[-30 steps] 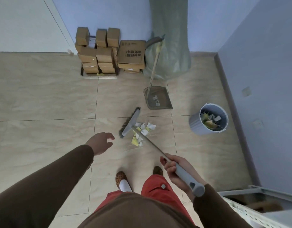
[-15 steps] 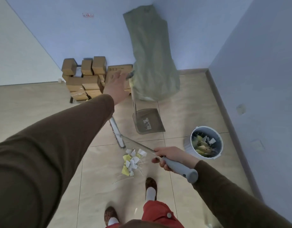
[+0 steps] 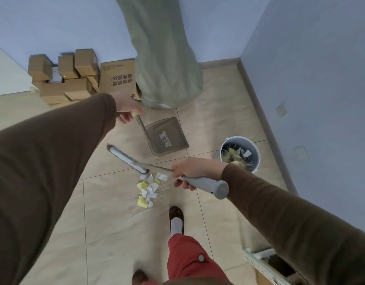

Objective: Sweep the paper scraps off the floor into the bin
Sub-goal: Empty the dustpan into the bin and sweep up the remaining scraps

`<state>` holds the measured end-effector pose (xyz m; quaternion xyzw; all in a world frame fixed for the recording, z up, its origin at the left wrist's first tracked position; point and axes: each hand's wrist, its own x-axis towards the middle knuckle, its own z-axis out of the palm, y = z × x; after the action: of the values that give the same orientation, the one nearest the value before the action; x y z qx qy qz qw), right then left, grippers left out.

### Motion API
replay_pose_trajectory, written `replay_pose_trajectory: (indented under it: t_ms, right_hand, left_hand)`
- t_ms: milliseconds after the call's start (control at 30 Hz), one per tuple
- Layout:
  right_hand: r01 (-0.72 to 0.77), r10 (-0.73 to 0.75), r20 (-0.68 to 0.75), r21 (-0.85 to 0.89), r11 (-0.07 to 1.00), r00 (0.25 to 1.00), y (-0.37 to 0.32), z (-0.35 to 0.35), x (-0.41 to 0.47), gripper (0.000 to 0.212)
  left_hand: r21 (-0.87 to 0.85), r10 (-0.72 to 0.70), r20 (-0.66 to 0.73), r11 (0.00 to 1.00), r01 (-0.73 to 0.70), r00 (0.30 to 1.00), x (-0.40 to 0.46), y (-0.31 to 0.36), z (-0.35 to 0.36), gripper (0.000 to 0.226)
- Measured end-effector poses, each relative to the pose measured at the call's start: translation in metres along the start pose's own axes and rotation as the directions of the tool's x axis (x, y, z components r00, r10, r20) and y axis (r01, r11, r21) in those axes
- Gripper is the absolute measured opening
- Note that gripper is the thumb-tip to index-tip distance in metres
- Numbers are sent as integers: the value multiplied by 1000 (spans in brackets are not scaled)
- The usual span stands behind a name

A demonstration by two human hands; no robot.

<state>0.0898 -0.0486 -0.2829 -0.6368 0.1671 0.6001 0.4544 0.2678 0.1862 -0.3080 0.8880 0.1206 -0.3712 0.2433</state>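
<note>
A heap of white and yellow paper scraps lies on the tiled floor in front of my feet. My right hand is shut on the grey handle of a broom, whose head rests just beyond the heap. My left hand reaches forward and closes around the top of the handle of a brown dustpan, which stands on the floor past the broom. The grey-blue bin sits to the right near the wall, with scraps inside.
A tall green sack leans in the corner behind the dustpan. Stacked cardboard boxes stand against the back wall at left. The blue wall runs along the right. A white rack corner shows at bottom right.
My left hand has reached forward from near my body and taken hold of the dustpan handle. I have stepped closer, and the broom head has swung to the far side of the heap.
</note>
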Motion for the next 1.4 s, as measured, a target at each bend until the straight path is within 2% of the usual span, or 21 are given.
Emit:
replay_pose_trajectory:
  t_ms: [67, 167, 333, 467, 633, 700, 833, 1033, 1267, 1400]
  right_hand:
    - [38, -46, -52, -137, 990, 998, 15, 13, -11, 34]
    - [63, -96, -97, -299, 952, 991, 39, 39, -29, 41]
    - [35, -161, -236, -464, 885, 958, 89, 91, -51, 46]
    - [14, -196, -316, -498, 867, 928, 133, 133, -65, 45]
    - [-26, -179, -426, -432, 901, 887, 166, 156, -53, 37]
    - [-13, -145, -456, -327, 945, 878, 174, 162, -43, 31]
    - [43, -28, -504, 19, 999, 863, 180, 178, -30, 10]
    - [189, -48, -514, 225, 956, 857, 187, 197, -16, 16]
    - [247, -105, -499, 228, 942, 860, 198, 211, -11, 14]
    - [251, -127, -485, 199, 947, 865, 201, 213, -8, 15]
  left_hand:
    - [-2, 44, -69, 999, -44, 997, -13, -12, 8, 22]
    - [117, 164, -313, 984, -134, 936, -50, -43, 15, 30]
    - [93, 213, -443, 977, -191, 871, -144, -117, 18, 24]
    - [3, 181, -532, 977, -212, 827, -239, -187, 14, 20]
    - [-94, 87, -549, 982, -165, 831, -339, -275, 23, 17]
    - [-98, 55, -534, 987, -127, 844, -369, -304, 35, 15]
    - [-108, 15, -492, 991, -78, 870, -410, -349, 65, 19]
    - [-73, -52, -400, 997, 25, 915, -428, -391, 124, 17]
    - [-89, -177, -302, 984, 157, 937, -432, -417, 164, 18]
    - [-85, -192, -276, 981, 175, 942, -434, -418, 181, 17]
